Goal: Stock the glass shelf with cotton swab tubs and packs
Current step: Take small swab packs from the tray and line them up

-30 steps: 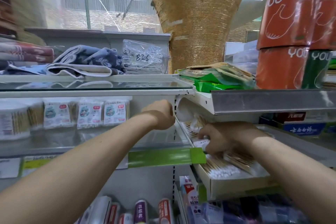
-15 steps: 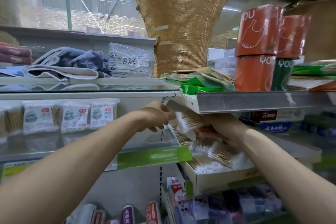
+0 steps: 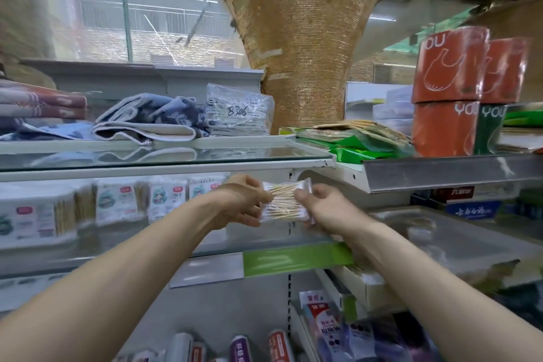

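One clear plastic pack of wooden-stick cotton swabs (image 3: 286, 200) hangs between two hands: the left hand (image 3: 241, 203) curls its fingers round one end and the right hand (image 3: 326, 209) pinches the other. It is above the right end of the lower glass shelf (image 3: 141, 247), where about four labelled swab packs (image 3: 117, 206) stand, blurred.

Left hand (image 3: 244, 203) and right hand (image 3: 326, 209) hold a cotton swab pack (image 3: 286, 200) before the glass shelf (image 3: 88, 256).
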Motion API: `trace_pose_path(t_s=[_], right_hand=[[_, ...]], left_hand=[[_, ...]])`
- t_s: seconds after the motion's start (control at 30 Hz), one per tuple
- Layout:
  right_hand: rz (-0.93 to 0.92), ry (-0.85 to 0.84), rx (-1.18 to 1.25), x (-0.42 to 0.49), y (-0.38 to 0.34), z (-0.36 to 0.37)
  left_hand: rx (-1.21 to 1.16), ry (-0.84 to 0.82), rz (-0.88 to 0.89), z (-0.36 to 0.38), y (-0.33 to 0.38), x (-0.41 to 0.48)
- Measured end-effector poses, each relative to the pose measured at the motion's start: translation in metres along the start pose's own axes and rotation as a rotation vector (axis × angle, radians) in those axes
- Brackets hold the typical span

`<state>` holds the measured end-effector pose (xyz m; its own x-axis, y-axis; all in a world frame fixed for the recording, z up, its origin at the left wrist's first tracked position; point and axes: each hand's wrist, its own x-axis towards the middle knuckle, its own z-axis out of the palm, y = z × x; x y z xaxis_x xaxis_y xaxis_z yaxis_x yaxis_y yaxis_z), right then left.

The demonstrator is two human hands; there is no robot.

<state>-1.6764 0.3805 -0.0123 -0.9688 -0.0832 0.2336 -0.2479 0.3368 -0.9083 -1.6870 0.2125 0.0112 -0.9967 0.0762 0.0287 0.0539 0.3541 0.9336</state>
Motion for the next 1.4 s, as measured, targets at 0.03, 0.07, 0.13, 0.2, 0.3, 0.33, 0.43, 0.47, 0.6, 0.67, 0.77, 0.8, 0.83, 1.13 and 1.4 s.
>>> trace_pose_path(t_s=[0.03,0.07,0.13,0.2,0.3,0.33,0.43,0.47,0.6,0.67,0.77,0.8,0.83,1.13,1.4], right_hand=[[-0.007,0.001,-0.004,0.001,-0.003,0.005],[0.000,-0.008,-0.014,0.001,-0.007,0.010],[0.028,-0.042,-0.009,0.005,-0.013,0.018],[0.055,-0.039,0.045,0.008,-0.019,0.022],[0.092,-0.008,0.150,0.013,-0.023,0.027],[0.098,-0.007,0.181,0.015,-0.024,0.029],[0.094,-0.002,0.217,0.020,-0.022,0.033],[0.088,0.007,0.205,0.021,-0.022,0.033],[0.058,0.061,0.075,0.027,-0.023,0.030],[0.049,0.093,0.034,0.031,-0.022,0.029],[0.049,0.120,0.084,0.033,-0.025,0.029],[0.055,0.095,0.115,0.031,-0.027,0.029],[0.063,0.054,0.135,0.029,-0.029,0.030],[0.030,0.055,0.121,0.030,-0.028,0.035],[0.006,-0.085,-0.224,0.030,-0.021,0.037]], left_hand=[[0.026,0.042,0.023,-0.003,-0.003,-0.001],[0.082,0.079,0.062,-0.006,-0.006,-0.001],[0.234,0.110,0.174,-0.010,-0.012,-0.004],[0.401,0.072,0.271,-0.016,-0.016,-0.009],[0.689,0.015,0.350,-0.020,-0.019,-0.015],[0.766,0.029,0.357,-0.020,-0.019,-0.015],[0.836,0.150,0.375,-0.019,-0.018,-0.011],[0.820,0.173,0.363,-0.020,-0.018,-0.010],[0.585,0.134,0.316,-0.030,-0.022,-0.007],[0.436,0.104,0.286,-0.034,-0.022,-0.008],[0.282,0.055,0.169,-0.041,-0.024,-0.006],[0.249,0.048,0.132,-0.043,-0.025,-0.005],[0.213,0.042,0.104,-0.044,-0.025,-0.004],[0.179,0.041,0.075,-0.047,-0.023,0.003],[0.186,0.101,0.113,-0.035,-0.021,0.009]])
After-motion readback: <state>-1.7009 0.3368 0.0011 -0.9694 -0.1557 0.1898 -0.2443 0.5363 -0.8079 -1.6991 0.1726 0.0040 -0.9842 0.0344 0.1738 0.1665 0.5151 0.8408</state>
